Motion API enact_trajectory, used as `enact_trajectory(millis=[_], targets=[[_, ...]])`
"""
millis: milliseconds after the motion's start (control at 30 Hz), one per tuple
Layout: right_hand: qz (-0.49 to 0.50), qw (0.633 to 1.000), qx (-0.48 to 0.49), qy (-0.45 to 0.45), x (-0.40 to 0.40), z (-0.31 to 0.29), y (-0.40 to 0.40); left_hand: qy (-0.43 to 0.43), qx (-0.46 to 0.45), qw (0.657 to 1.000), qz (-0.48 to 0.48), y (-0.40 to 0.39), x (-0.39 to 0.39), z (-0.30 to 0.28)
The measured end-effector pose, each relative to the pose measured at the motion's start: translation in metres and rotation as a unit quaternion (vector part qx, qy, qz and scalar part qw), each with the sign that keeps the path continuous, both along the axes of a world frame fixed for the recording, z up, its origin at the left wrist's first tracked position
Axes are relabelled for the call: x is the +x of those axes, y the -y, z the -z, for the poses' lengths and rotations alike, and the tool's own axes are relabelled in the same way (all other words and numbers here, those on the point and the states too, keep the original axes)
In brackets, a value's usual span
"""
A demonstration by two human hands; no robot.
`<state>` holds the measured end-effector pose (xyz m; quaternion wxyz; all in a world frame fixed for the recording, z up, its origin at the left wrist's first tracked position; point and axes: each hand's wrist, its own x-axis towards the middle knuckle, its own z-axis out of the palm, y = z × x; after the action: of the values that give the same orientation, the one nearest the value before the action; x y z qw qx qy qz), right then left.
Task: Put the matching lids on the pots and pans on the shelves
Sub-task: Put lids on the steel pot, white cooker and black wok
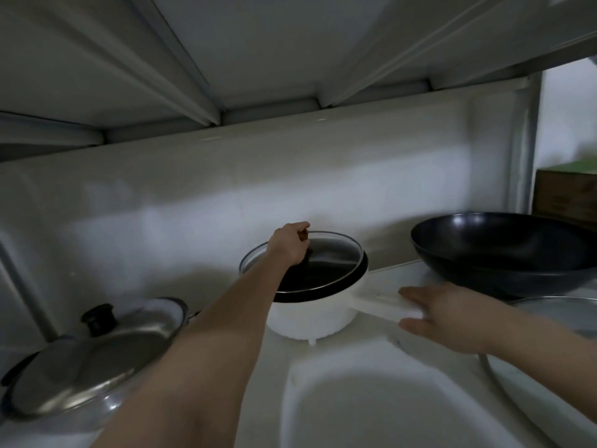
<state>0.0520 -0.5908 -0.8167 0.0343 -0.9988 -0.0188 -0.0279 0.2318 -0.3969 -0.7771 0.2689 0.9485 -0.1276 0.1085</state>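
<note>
- Centre of the frame: the left hand (290, 244) reaches deep into the white metal shelf (371, 360), forearm running up from the lower left.
- Its fingers (298, 228) are curled tight around the knob of the round glass lid with a steel rim (329, 257); the knob itself is hidden under the hand.
- That lid sits tilted on the white electric pot with a black inner rim (310, 313), far edge raised, near edge down inside the pot's mouth.
- The pot stands in the middle of the shelf, near the back wall, on small feet.
- Right of centre, the right hand (452, 315) grips the pot's flat white handle (384, 303), fingers closed over its end, thumb underneath.
- Upper right: a large black round-bottomed wok (504, 250) rests open, no lid on it, just beside the pot's handle.
- Lower left: a domed stainless-steel lid with a black knob (93, 357) covers a pan whose rim barely shows; the lid leans slightly.
- Right edge, below the wok: part of another steel-rimmed glass lid (549, 315) lies flat on the shelf, cut off by the frame.
- Far right, beyond the shelf post, a blurred brown cardboard box (565, 195) is in view.
</note>
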Motion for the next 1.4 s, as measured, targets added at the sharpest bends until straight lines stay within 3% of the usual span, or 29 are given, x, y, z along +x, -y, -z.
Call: enact_trajectory(millis=[1400], targets=[[0.0, 1.0, 0.004, -0.001, -0.0002, -0.0011, -0.0008, -0.005, 0.03, 0.999, 0.023, -0.0019, -0.0005, 0.0049]])
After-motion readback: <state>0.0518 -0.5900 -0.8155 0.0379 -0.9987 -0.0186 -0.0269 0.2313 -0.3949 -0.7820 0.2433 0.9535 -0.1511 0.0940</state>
